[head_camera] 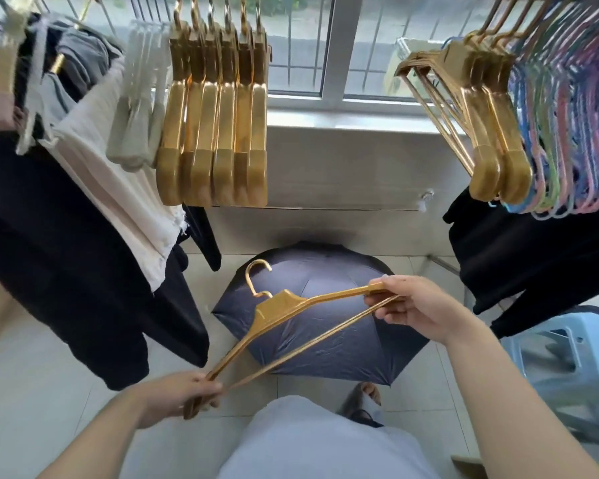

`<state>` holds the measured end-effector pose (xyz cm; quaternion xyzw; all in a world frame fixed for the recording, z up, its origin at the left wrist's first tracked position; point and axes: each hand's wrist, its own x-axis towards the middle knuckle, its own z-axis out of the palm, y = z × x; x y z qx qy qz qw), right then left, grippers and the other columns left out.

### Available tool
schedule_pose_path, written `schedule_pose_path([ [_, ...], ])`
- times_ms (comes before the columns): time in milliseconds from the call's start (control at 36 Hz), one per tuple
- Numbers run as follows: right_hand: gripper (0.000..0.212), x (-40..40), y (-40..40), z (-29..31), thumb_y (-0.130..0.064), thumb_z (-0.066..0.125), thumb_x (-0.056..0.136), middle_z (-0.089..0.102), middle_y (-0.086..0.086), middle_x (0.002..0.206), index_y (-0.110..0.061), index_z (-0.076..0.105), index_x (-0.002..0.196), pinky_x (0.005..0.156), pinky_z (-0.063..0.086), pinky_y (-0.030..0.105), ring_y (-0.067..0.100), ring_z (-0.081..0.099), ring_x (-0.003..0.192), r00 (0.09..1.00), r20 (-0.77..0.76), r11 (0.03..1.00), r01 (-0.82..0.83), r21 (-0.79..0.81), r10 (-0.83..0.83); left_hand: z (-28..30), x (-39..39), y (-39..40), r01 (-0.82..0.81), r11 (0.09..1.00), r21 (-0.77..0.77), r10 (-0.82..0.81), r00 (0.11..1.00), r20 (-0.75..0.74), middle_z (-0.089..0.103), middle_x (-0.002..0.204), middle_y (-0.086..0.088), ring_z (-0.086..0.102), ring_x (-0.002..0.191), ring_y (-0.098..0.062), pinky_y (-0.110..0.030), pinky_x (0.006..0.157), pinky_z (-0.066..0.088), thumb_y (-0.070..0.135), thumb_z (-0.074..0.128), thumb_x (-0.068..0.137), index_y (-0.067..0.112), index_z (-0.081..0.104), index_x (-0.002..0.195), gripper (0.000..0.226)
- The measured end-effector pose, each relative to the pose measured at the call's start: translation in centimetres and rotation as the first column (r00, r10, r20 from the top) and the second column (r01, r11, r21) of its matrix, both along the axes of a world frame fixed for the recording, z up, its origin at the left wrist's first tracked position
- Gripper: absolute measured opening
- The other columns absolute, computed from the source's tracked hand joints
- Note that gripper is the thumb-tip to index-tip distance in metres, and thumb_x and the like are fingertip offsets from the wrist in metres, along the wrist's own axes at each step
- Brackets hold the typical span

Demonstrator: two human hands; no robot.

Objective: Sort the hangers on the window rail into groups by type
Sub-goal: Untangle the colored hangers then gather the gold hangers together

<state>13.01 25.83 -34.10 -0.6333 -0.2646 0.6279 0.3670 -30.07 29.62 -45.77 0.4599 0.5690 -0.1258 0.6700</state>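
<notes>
We look down at two bare hands holding one gold hanger [284, 307] level above an open dark umbrella [329, 344] on the tiled floor. Our left hand [177, 395] grips its lower end; our right hand [412, 305] pinches the other end, and the hook points up toward the window [336, 46]. Above on the left hangs a tight row of gold hangers [218, 122], with white hangers [142, 98] and clothes [83, 219] beside them. On the right hang more gold hangers [488, 108], next to a bunch of thin pastel hangers [567, 115]. A pale blue stool [567, 357] stands at the right edge.
</notes>
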Motion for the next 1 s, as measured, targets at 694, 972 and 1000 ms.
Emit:
schedule_pose_path([
  [694,0.037,-0.9,1.7,-5.5,-0.011,0.05,0.105,0.06,0.021,0.123,-0.008,0.044,0.141,0.056,0.057,0.03,0.032,0.07,0.089,0.853,0.285,0.859,0.49,-0.151,-0.437,8.8,5.1,2.1,-0.291,0.863,0.413,0.22,0.952,0.211,0.077,0.081,-0.005,0.066,0.062,-0.026,-0.049,0.091,0.061,0.014,0.063,0.101,0.0,0.063,0.099,0.013],
  [972,0.034,-8.9,2.9,0.3,-0.04,0.05,0.106,0.073,0.008,0.117,-0.016,0.061,0.127,0.095,0.058,0.039,0.022,0.075,0.1,0.982,0.123,0.986,-0.132,-0.098,0.144,12.0,14.4,1.3,-0.237,0.658,0.715,0.248,0.964,0.092,0.072,0.081,-0.002,0.068,0.059,-0.005,-0.032,0.058,0.051,0.021,0.054,0.102,0.027,0.055,0.102,0.006],
  [1000,0.037,-9.7,2.9,0.8,-0.043,0.05,0.106,0.074,0.007,0.118,-0.016,0.061,0.13,0.097,0.057,0.04,0.022,0.074,0.103,0.985,0.062,0.985,-0.159,-0.073,0.164,12.2,15.3,0.9,-0.249,0.647,0.721,0.243,0.963,0.115,0.071,0.085,-0.001,0.069,0.062,-0.007,-0.029,0.058,0.051,0.019,0.053,0.102,0.027,0.054,0.103,0.008],
])
